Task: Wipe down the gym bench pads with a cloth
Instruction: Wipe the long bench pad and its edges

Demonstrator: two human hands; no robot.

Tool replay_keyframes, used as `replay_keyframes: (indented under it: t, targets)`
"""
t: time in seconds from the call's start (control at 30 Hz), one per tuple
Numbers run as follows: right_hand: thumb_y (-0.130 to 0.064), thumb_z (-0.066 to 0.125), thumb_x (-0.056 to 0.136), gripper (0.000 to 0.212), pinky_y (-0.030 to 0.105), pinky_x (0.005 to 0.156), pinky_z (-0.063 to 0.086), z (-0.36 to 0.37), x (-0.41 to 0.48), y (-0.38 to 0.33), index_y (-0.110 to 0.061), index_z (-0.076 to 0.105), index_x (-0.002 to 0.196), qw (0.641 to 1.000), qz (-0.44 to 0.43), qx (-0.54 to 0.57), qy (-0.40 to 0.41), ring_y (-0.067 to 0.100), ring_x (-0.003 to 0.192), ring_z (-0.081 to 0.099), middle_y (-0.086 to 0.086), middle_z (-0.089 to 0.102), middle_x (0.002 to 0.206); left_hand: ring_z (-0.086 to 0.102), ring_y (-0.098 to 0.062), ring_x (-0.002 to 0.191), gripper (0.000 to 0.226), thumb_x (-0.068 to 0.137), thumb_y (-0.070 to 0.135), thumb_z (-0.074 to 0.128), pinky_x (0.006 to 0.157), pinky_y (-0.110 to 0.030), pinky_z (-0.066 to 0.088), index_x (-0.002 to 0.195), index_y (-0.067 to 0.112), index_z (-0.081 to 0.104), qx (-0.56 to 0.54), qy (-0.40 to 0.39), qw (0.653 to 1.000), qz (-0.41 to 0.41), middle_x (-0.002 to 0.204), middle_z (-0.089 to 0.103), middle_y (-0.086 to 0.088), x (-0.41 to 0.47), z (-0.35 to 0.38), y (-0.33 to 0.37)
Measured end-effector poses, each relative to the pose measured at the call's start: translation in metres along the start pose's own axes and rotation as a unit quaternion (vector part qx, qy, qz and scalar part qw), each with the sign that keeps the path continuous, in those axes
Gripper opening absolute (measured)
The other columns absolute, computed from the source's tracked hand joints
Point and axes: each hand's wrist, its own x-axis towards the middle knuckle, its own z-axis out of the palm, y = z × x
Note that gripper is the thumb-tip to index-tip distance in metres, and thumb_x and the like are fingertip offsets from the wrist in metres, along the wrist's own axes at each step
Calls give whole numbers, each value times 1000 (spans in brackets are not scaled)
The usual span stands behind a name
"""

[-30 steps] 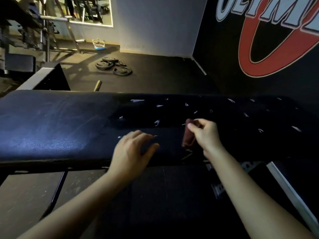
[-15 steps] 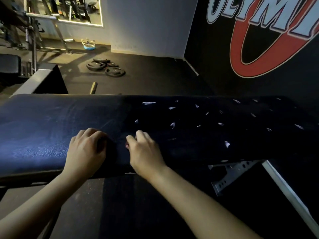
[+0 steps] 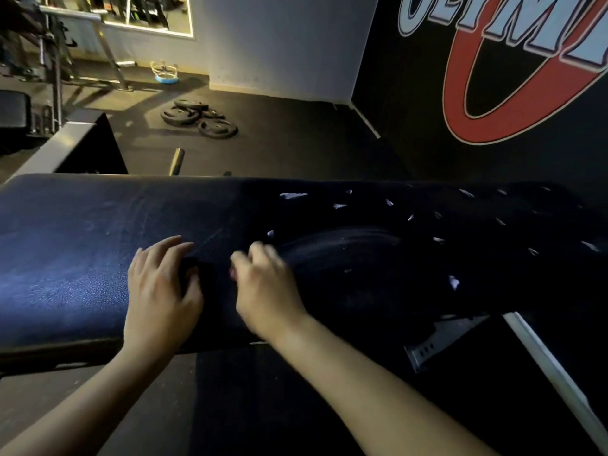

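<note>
We take this for the wiping step itself, early on, with both hands low on the near part of the bench pad (image 3: 82, 241). The right hand (image 3: 268, 291) is blurred, its fingers curled tight. A small reddish edge showing just under its thumb side is all we can make out of the cloth (image 3: 233, 274), so we judge that this hand has the cloth bunched in its grip and pressed to the surface. The left hand (image 3: 161, 291) lies just beside it on the same surface, with the fingers spread forward and the thumb bent round a dark patch. We cannot tell whether that patch is a fold of the cloth or only shadow, so we cannot say whether this hand holds anything or merely steadies. To the left of the hands the pad catches a bluish sheen. To the right of the right hand it falls into deep shade and is dotted with pale torn patches (image 3: 454, 282). Most of the surface on both sides looks unwiped to us, though the light is too poor for us to be sure. The next move, as we see it, calls for keeping the cloth flat under the right hand and drawing it in long strokes away from the left hand. The pressure should ease over the tears so the cloth does not catch and lift them.
</note>
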Motion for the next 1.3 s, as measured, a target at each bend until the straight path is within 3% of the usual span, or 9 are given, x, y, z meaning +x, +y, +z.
replay_keyframes:
  t: [0.1,0.3,0.5,0.6,0.77,0.87,1.07,1.17,1.3]
  targets:
    - [-14,56,93,15,39,73,45,-22,-24,60,-12,68,102,997,-59,-19,37,30,87,55,10,57,92,47,-32,132,49,91,30,52,118,-50,29,132,7,64,12,-16,999,-33,141,59,-14,4,-1,3]
    - [-10,61,89,14,43,81,50,-66,36,213,-5,70,97,948,273,-136,94,42,96,61,22,65,104,45,-26,142,53,93,43,47,125,-47,19,133,14,65,107,-61,992,-19,146,58,-9,1,8,9]
    - [-9,60,90,11,39,74,44,2,27,21,-10,67,98,999,33,-5,13,34,91,56,14,59,95,46,-27,140,53,92,40,41,124,-48,21,131,16,67,110,-60,992,-2,144,59,-8,3,9,1]
    - [-15,61,93,12,38,73,45,-17,-17,54,-12,69,102,997,-78,6,28,28,87,54,8,57,90,46,-27,140,53,92,40,40,124,-49,22,132,16,66,107,-62,992,4,145,59,-8,4,6,4]
    - [-14,61,94,15,43,75,50,-65,36,208,-5,72,94,976,166,-124,67,43,88,62,20,62,92,47,-27,139,50,93,39,44,124,-48,22,130,15,66,113,-67,991,-4,143,59,-8,4,7,7]
    - [-14,65,91,14,43,83,51,-48,95,213,-5,71,100,960,241,-117,78,44,100,62,22,64,106,48,-26,138,48,93,39,44,123,-48,24,129,17,66,122,-67,990,-3,141,60,-6,4,9,4]
    - [-12,58,93,12,41,81,46,19,111,46,-9,67,100,1000,0,5,-14,38,97,57,17,60,103,51,-25,135,56,91,46,42,122,-50,28,131,16,67,118,-66,991,-17,141,62,-5,4,8,1]
    - [-22,55,98,17,40,72,47,-1,55,72,-11,67,103,988,-149,34,-32,31,90,56,10,58,93,54,-26,128,59,89,49,41,116,-50,35,128,14,67,107,-64,992,-32,137,64,-5,7,5,4]
    - [-15,59,94,17,43,72,52,-46,88,222,-6,73,93,996,12,-88,30,40,84,63,18,63,88,54,-26,124,51,89,44,43,114,-51,37,123,16,68,125,-62,990,-32,132,65,-3,8,9,9]
